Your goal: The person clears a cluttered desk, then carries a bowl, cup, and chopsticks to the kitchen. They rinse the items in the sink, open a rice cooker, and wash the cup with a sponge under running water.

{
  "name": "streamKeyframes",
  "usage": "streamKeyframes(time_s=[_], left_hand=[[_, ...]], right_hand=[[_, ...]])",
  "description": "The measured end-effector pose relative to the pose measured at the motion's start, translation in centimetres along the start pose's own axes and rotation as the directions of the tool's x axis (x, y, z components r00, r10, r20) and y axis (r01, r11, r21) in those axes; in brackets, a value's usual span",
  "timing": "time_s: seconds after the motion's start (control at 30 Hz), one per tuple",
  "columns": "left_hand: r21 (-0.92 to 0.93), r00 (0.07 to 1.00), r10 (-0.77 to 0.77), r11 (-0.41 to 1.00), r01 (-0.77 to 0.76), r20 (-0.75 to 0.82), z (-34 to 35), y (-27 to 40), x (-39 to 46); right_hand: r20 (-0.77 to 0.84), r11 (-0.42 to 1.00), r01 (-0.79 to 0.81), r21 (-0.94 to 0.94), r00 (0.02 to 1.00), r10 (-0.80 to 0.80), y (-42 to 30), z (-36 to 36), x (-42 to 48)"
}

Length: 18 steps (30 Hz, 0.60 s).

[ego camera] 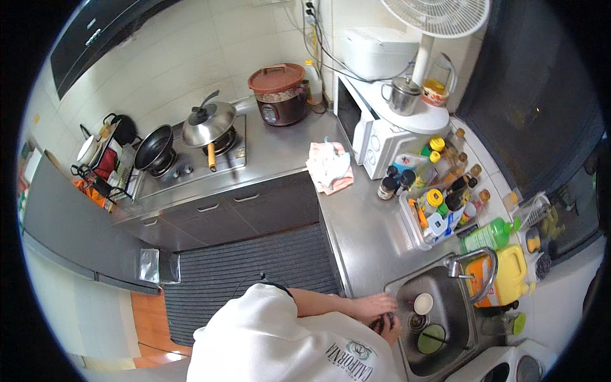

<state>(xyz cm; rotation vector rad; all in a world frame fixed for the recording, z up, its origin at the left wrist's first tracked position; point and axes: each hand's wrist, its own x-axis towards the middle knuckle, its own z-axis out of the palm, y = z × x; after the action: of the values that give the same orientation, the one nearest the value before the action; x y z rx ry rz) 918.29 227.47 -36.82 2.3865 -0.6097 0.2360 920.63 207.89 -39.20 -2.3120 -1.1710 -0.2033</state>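
Over the near rim of the steel sink [458, 360], my left hand [374, 305] and my right hand [392, 330] meet around a small dark object [379, 324]. Fingers cover much of it, so its kind cannot be told. Inside the basin lie a small white bowl [423, 303] and a green dish [428, 344] with a thin dark utensil across it. Between them is the drain strainer [417, 322]. The chrome faucet [491, 277] arches over the far side of the basin.
Beyond the sink stand a yellow jug [510, 272] and a green detergent bottle [489, 235]. A plastic bin [415, 231] of seasonings sits on the counter, near a folded cloth [329, 167] and a white microwave [386, 148]. A lidded wok [210, 124] rests on the stove.
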Motion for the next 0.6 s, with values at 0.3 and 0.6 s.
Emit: streamKeyframes(time_s=[0.3,0.6], left_hand=[[-0.132,0.956,0.12,0.987,-0.087,0.267,0.9,-0.2,0.4],[-0.15,0.947,-0.028,0.985,0.08,0.321,1.5,-1.2,0.8]], right_hand=[[0.082,0.993,0.115,-0.008,0.99,-0.114,0.5,2.3,-1.6],[-0.102,0.996,0.058,-0.071,0.993,-0.065,0.1,3.2,-2.6]])
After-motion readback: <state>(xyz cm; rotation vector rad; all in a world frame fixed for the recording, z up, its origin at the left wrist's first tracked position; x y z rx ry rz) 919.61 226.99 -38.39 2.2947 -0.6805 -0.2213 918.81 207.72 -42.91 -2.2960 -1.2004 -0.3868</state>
